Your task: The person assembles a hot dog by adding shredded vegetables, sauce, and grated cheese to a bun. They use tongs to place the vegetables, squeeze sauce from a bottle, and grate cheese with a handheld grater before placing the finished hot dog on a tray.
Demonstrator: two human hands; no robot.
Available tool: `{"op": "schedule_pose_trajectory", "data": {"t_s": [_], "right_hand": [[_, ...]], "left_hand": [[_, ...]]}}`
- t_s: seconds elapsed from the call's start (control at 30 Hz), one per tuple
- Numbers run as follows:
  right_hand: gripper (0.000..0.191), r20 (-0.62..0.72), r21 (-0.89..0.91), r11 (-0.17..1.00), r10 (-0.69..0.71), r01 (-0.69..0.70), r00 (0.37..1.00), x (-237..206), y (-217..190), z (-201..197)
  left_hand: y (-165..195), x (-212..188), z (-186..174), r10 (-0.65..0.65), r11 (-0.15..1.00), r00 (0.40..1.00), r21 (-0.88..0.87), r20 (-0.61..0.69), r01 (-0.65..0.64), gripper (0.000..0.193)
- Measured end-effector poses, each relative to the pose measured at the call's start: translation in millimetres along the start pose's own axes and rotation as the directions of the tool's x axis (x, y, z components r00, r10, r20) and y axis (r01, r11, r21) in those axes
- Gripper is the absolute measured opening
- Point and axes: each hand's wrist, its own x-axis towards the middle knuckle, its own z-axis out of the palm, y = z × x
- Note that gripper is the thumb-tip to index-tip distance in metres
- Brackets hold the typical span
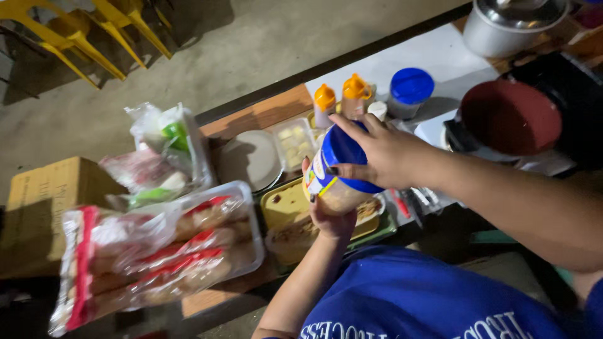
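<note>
A plastic jar (328, 188) with a blue lid and a light brown spread inside is tilted above a yellow tray (281, 204). My left hand (330, 221) cups the jar's body from below. My right hand (383, 154) grips the blue lid from above, fingers wrapped around it. Under the jar, bread slices with spread (295, 232) lie on the tray.
Bagged bread loaves (151, 251) fill a clear bin at left, a cardboard box (47, 207) beside it. Two orange-capped squeeze bottles (339, 100), a blue-lidded jar (409, 93), a grey plate (250, 160), a round red pan (510, 117) and a metal pot (512, 25) stand behind. Yellow chairs (81, 31) stand on the floor.
</note>
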Motion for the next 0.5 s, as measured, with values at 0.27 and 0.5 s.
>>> {"op": "schedule_pose_trajectory", "data": {"t_s": [0.27,0.5], "right_hand": [[0.128,-0.099,-0.107,0.981,-0.17,0.159,0.981,57,122,-62],[0.11,-0.294,-0.191,0.949,0.19,-0.252,0.937,109,258,-115]], "left_hand": [[-64,89,11,-0.12,0.989,0.977,0.102,0.174,0.103,0.101],[-36,78,-17,-0.172,0.814,0.985,0.567,0.026,0.127,0.095]]}}
